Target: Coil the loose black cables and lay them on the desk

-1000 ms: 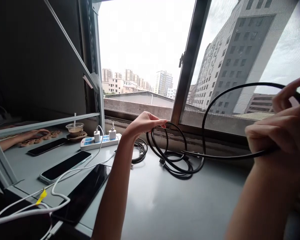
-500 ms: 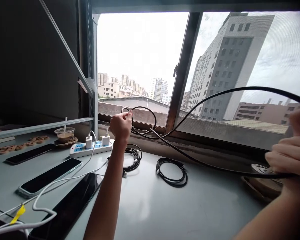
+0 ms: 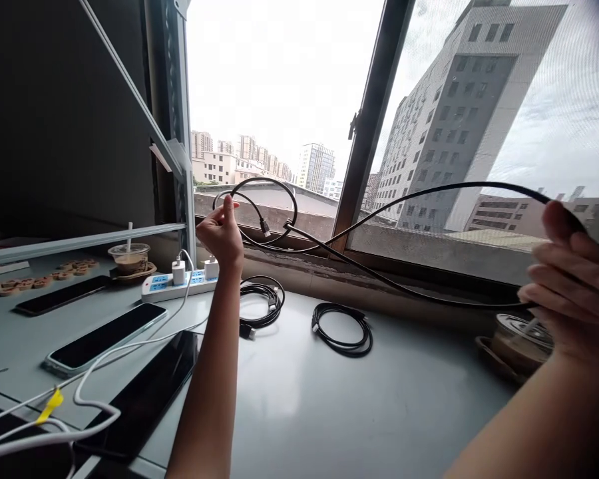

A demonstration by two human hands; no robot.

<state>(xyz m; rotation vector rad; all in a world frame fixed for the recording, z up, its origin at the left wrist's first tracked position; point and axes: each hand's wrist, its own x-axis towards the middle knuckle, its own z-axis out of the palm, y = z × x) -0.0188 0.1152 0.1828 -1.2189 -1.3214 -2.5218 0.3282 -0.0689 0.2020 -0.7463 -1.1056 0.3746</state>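
Observation:
A long black cable [image 3: 379, 279] stretches through the air between both my hands, above a grey table [image 3: 329, 399]. My left hand [image 3: 222, 233] is raised near the window and pinches the cable where it curls into a small loop; its plug end dangles inside that loop. My right hand [image 3: 574, 293], close to the camera at the right edge, is closed around the other stretch of the same cable. Two more coiled black cables [image 3: 259, 303] [image 3: 343, 329] lie on the table below.
A white power strip [image 3: 177, 285] with two chargers sits by the window post. Three phones [image 3: 100, 339] lie at the left, with white charging leads [image 3: 94, 399] across them. A drink cup [image 3: 128, 256] stands far left, another cup [image 3: 522, 336] at the right.
My left hand has lifted the cable off the table, moved left and up, and the big coil has opened into a long span with one small loop. My right hand stayed at the right.

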